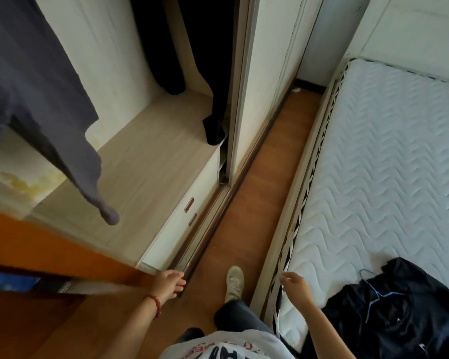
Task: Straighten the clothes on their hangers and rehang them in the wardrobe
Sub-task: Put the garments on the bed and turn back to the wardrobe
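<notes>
Fingers of both hands are loose and hold nothing: the left hand hangs with its fingers nearly straight beside the wardrobe's bottom rail, and the right hand floats, lightly curled, over the edge of the mattress. A crumpled dark garment lies at the near corner of the mattress with a blue wire hanger tangled in it, just beside the right hand. Inside the open wardrobe, a grey garment hangs at the left and dark clothes hang further back, one end of them resting on the wooden shelf by the sliding door. My guess is that the dark garment comes next. Its hanger looks buried in folds, so a lift by the cloth alone could drop the hanger or pull the garment off it; finding the hook first seems wiser. The strip of wooden floor between mattress and wardrobe is narrow, and a foot stands in it, so a swinging garment may catch the mattress edge or the door rail. Open hanging room appears between the grey garment and the dark clothes.
</notes>
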Available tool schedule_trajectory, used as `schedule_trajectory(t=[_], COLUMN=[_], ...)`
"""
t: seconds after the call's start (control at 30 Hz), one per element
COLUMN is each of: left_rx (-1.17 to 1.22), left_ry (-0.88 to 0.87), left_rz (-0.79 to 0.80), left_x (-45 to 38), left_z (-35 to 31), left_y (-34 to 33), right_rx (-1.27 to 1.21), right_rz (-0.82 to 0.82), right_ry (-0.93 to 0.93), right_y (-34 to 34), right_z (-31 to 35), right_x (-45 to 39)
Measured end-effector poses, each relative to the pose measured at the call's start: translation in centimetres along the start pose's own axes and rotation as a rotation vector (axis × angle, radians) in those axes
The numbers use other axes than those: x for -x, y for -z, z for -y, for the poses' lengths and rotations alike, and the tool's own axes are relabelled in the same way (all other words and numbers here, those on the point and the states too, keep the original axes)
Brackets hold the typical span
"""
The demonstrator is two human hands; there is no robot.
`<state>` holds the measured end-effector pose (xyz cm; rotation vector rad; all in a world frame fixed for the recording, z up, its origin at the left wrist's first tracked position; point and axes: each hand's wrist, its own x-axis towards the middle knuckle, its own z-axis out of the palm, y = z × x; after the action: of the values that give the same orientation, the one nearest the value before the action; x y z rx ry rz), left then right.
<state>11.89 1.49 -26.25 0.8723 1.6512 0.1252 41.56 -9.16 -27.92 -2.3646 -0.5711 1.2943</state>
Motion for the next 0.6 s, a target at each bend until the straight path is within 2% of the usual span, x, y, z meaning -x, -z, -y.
schedule_trajectory(t=[0.3, 0.43, 0.6], left_rx=[0.073, 0.135, 0.238], left_ry=[-0.019, -0.038, -0.036], left_rz=[-0.024, -0.078, -0.137], left_x=[-6.7, -9.0, -11.8], left_z=[-12.9, -18.1, -21.6], left_y=[-1.2, -0.6, 1.6], right_rx=[0.005, 0.059, 0.026], right_rz=[0.031, 0.055, 0.089], right_ry=[-0.016, 0.07, 0.209], right_y=[4.7, 6.2, 6.4], right_z=[7.7, 13.4, 21.9], right_x=[-9.8, -13.8, -17.6])
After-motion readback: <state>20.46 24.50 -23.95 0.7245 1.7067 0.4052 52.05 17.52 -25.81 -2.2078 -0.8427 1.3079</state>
